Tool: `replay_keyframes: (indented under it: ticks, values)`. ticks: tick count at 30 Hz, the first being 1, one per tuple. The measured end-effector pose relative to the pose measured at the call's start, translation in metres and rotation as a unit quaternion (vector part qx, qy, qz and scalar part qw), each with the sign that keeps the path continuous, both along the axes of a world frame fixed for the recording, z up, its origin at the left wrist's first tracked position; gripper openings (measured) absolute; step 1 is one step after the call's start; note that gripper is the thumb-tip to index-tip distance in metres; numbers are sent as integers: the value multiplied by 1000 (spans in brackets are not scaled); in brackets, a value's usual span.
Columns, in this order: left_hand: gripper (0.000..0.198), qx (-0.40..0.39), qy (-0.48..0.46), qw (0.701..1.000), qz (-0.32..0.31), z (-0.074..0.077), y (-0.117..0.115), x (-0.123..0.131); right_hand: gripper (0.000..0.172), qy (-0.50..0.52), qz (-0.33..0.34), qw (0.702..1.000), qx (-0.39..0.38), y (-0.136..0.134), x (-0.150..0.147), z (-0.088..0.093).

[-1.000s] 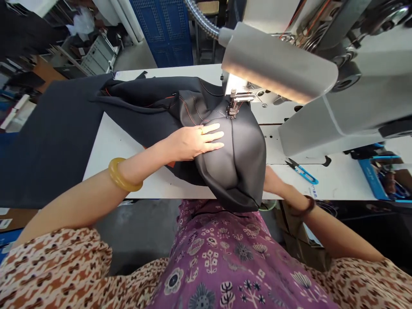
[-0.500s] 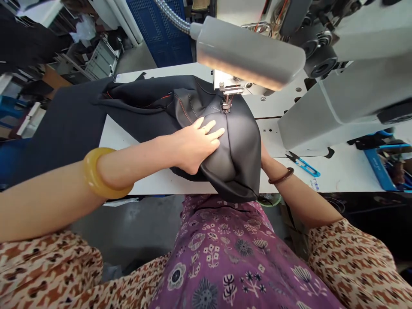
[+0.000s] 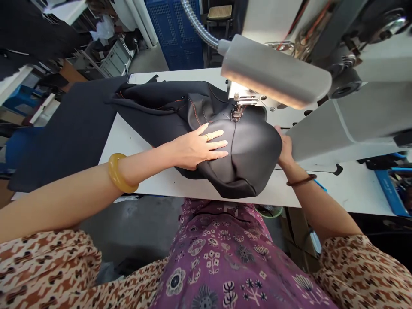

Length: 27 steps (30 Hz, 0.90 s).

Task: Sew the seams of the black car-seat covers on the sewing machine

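- The left hand [image 3: 199, 148] lies flat on top of a black padded cover [image 3: 251, 150]. Its fingers [image 3: 215, 143] are a little spread and push down, and they pinch nothing.
- A gold ring [image 3: 206, 137] sits on one finger of that hand, and a fat yellow bangle [image 3: 117, 172] sits on that arm.
- The right hand [image 3: 285, 150] is at the right side of the cover, cupped against its edge. Its fingertips are partly out of sight, so I cannot tell if it pinches the cover.
- A thin dark bangle [image 3: 301, 180] sits on the right wrist.
- The cover is on the white counter [image 3: 128, 146], close to the near edge. Its far end is under the presser foot [image 3: 237, 112] of a sewing machine [image 3: 347, 120].
- The presser foot sits on the cover, right at the top of a seam [image 3: 233, 146] that runs down the middle.
- Orange stitches [image 3: 193, 112] run along the black stuff left of the presser foot.
- A long dark cloth [image 3: 64, 128] goes from the cover off the left side of the counter.
- A gray lamp [image 3: 273, 71] on a bendy metal neck [image 3: 198, 21] shines down over the presser foot.
- A blue tray [image 3: 391, 191] is past the right end of the counter.
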<state>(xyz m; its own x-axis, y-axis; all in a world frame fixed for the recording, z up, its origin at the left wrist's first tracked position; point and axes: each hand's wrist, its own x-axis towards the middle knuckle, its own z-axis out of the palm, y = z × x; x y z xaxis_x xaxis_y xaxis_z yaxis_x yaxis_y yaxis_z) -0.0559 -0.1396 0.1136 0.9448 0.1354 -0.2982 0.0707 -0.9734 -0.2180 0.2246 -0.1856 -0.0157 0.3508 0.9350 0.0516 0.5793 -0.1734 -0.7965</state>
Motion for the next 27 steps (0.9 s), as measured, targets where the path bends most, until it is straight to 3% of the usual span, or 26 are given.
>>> replay_keyframes:
  ticks: [4, 7, 9, 11, 12, 13, 14, 19, 27]
  values:
    - [66, -1, -28, 1000, -15, -7, 3, -3, 35, -100, -7, 995, -24, 10, 20, 18]
    - [66, -15, -43, 999, -28, -11, 3, -3, 16, -234, 64, 967, 73, 3, 22, 48]
    - [66, -26, -45, 998, -30, -10, 3, -3, 28, -351, 223, 892, 177, -2, 17, 72]
    - [65, -37, -41, 998, -27, -5, 4, -3, 34, -429, 403, 776, 227, -2, 8, 92]
    - [64, -43, -37, 998, -27, -1, 5, -3, 33, -448, 460, 731, 231, 0, 3, 98]
    - [63, -49, -33, 998, -26, 4, 6, -2, 30, -459, 492, 704, 227, 2, -2, 102]
    - [63, -53, -29, 998, -25, 9, 7, -1, 27, -466, 502, 695, 219, 4, -5, 103]
    - [68, -20, -31, 999, -18, 22, 15, 8, 26, -429, 474, 744, 193, 4, -7, 92]
    - [62, 6, -29, 999, -14, 7, 22, 0, 29, -326, 458, 810, 168, 5, -1, 87]
